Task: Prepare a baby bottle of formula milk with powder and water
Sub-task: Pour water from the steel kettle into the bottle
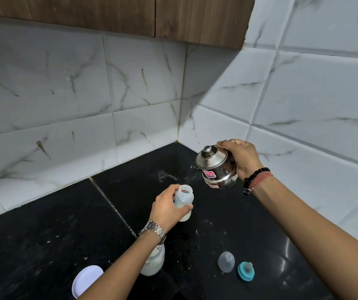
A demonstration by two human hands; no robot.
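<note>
My left hand [166, 210] grips a small translucent baby bottle [184, 199] with no cap, upright on the black counter [44, 234], with white contents in its lower part. My right hand [242, 158] holds a small steel kettle [216, 167] tilted to the left above the bottle. A thin stream of water [189, 177] runs from the spout into the bottle's mouth. The clear bottle cap [226, 261] and the teal ring with its teat [246, 271] lie on the counter at the front right.
A clear jar of white powder [153, 264] stands under my left forearm, its white lid [86, 280] lying to its left. Marble-look tiled walls meet in a corner behind the counter. Wooden cabinets hang overhead. Powder specks dot the counter.
</note>
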